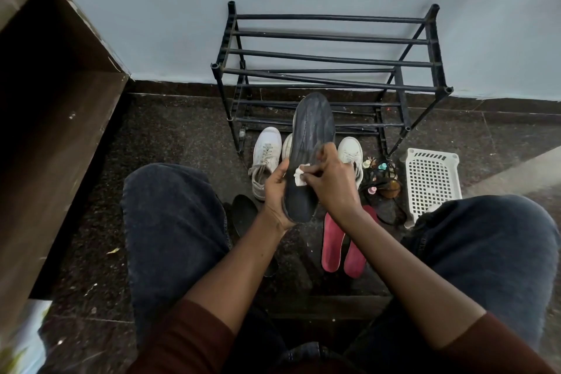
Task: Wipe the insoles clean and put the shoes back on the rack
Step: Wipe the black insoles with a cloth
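Evidently the left hand (pixel 274 191) wraps its grip round the dark insole (pixel 311 130) at the heel, toe at twelve o'clock, bracing it—the right hand (pixel 332 184) pinches a wipe (pixel 300 174), perhaps tissue, against it.

Beyond the left hand (pixel 274 194) and right hand (pixel 331 182), the upper bars of the rack (pixel 331 64) lie open from the front. The grey insole (pixel 311 136) gripped by the left hand, a wipe (pixel 300 175) pinched against it by the right hand, rises before the lower shelves, and white shoes (pixel 265 158) crowd the floor there. Red insoles (pixel 332 241) lie below the right hand, sandals (pixel 383 181) and a white basket (pixel 431 182) to its right; a black insole (pixel 246 215) lies below the left hand, a cabinet (pixel 60 136) to its left.
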Tool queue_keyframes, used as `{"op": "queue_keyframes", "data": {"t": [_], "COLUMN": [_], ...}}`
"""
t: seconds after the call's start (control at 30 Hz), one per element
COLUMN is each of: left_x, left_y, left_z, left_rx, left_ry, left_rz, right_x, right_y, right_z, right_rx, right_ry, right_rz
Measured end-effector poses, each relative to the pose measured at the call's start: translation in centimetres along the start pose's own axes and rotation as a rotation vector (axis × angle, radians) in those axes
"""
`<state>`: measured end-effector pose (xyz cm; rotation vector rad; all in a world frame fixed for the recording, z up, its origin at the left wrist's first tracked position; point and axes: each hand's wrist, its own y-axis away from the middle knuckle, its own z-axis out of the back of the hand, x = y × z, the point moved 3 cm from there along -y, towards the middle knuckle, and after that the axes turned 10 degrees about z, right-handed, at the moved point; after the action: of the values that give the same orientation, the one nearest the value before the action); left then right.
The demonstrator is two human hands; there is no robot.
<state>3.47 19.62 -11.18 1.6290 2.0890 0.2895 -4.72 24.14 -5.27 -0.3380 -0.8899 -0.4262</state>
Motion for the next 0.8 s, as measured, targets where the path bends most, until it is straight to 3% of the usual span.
{"op": "queue_keyframes", "data": {"t": [0.2,0.37,0.5,0.8], "left_x": [-0.6,-0.1,0.1,0.0], "left_y": [-0.1,-0.1,0.3,0.5], "left_z": [0.8,0.8,0.4,0.4], "left_rx": [-0.04,-0.11,-0.112,-0.154], "left_ry": [-0.018,-0.008,-0.006,-0.053], "left_rz": [-0.027,-0.05,-0.044,-0.035], "right_x": [-0.2,-0.1,-1.1,-0.6], "right_y": [3.6,1.9,0.0,4.2], "right_z": [-1.0,-0.8,-0.4,-1.1], "right_rx": [0.117,0.023,-0.034,0.096], "right_ry": [-0.018,0.07,0.04,0.058], "right_rz": [-0.013,0.034,-0.084,-0.067]}}
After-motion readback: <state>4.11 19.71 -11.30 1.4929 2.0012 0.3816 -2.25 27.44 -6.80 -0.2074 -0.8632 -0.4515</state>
